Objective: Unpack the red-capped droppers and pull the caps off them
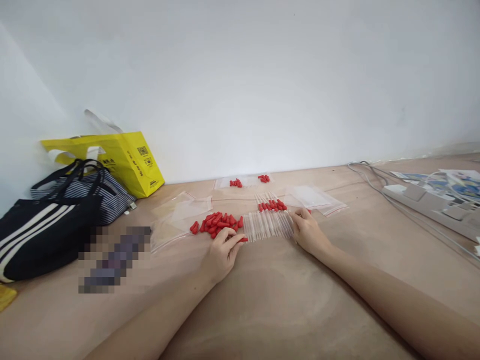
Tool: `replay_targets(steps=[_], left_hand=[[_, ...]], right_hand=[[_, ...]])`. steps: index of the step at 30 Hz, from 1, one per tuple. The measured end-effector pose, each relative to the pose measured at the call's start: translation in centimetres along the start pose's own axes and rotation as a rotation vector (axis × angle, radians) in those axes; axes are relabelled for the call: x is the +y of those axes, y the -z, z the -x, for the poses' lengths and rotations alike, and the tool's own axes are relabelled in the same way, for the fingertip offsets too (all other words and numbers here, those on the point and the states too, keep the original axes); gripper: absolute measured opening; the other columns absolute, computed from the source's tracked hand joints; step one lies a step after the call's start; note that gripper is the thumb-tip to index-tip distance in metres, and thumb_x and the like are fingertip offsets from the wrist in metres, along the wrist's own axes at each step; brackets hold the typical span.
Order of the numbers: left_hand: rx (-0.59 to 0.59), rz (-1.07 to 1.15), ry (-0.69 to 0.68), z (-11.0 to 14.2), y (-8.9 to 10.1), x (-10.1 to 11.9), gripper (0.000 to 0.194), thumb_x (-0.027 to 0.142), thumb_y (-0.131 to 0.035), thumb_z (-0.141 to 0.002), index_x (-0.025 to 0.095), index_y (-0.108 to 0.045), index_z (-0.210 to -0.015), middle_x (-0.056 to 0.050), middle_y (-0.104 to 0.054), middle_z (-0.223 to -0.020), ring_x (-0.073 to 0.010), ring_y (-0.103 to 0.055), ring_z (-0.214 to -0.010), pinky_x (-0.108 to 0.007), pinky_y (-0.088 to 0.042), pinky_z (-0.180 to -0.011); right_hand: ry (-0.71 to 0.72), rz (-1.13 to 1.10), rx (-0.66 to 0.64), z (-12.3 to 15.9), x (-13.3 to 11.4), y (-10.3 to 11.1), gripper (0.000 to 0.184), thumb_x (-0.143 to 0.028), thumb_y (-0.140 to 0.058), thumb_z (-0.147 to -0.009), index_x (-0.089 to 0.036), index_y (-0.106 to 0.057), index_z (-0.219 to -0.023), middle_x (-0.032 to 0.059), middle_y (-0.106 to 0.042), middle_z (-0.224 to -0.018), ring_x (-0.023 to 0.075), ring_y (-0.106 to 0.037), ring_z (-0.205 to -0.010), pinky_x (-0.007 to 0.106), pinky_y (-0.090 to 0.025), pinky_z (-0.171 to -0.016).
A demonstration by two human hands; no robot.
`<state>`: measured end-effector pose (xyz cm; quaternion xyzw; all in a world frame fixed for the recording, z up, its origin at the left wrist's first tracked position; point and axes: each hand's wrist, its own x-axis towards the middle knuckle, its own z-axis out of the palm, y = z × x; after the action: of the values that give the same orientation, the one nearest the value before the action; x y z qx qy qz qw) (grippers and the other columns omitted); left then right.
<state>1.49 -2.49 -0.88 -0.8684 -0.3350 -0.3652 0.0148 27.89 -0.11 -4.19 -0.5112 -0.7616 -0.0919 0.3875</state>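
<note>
A row of slim clear dropper tubes (268,225) lies side by side on the table between my hands. My left hand (224,252) is closed, with thumb and forefinger pinching a red rubber bulb (243,239) by the row's left end. At the right end, my right hand (309,232) has its fingers closed on a clear tube, partly hidden by the fingers. A heap of loose red bulbs (217,224) sits just beyond my left hand. Behind the row are several droppers with red bulbs fitted (272,205), their tips pointing away.
Clear zip bags (180,215) lie left, with another bag (313,197) at right. A bag with red-bulbed pieces (236,183) rests by the wall. Yellow (140,165) and black (48,235) bags stand left; a power strip (431,205) with cables lies right.
</note>
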Motion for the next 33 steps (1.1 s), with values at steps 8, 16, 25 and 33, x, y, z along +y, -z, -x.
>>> replay_targets(steps=[8,16,25,33], left_hand=[[0.095,-0.095,0.100,-0.7,1.4,-1.1,0.027,0.016,-0.038,-0.082,0.016,-0.056,-0.101,-0.007,-0.051,-0.087,-0.0144,-0.053,-0.080,-0.026,-0.045,-0.072],[0.140,-0.392,0.635,-0.6,5.4,-7.0,0.023,0.030,-0.051,-0.071,0.017,-0.051,-0.091,-0.003,-0.062,-0.081,-0.0171,-0.057,-0.071,-0.030,-0.043,-0.066],[-0.049,-0.511,0.660,-0.4,5.2,-7.5,0.022,0.039,-0.047,-0.075,0.023,-0.056,-0.085,-0.002,-0.066,-0.085,-0.0243,-0.056,-0.087,-0.037,-0.034,-0.078],[0.032,-0.606,0.622,-0.1,4.8,-7.3,0.024,0.036,-0.041,-0.079,0.021,-0.059,-0.085,-0.005,-0.065,-0.090,-0.0254,-0.053,-0.089,-0.038,-0.031,-0.079]], right_hand=[[0.018,0.076,-0.075,-0.1,0.3,-0.7,0.026,-0.001,-0.037,-0.069,-0.014,-0.058,-0.076,0.0086,-0.049,-0.080,0.0177,-0.047,-0.076,0.028,-0.040,-0.067],[-0.059,0.238,-0.138,-0.2,-1.4,0.7,0.020,-0.022,-0.042,-0.079,-0.017,-0.062,-0.079,0.0081,-0.056,-0.084,0.0200,-0.049,-0.082,0.033,-0.031,-0.072],[-0.271,0.176,-0.154,-3.1,-0.7,0.7,0.025,-0.029,-0.042,-0.080,-0.022,-0.065,-0.082,0.0063,-0.060,-0.087,0.0213,-0.049,-0.087,0.038,-0.024,-0.076],[-0.549,0.311,-0.251,-7.4,0.4,-2.1,0.032,-0.037,-0.042,-0.078,-0.016,-0.067,-0.078,0.0150,-0.059,-0.091,0.0293,-0.045,-0.092,0.043,-0.025,-0.074]])
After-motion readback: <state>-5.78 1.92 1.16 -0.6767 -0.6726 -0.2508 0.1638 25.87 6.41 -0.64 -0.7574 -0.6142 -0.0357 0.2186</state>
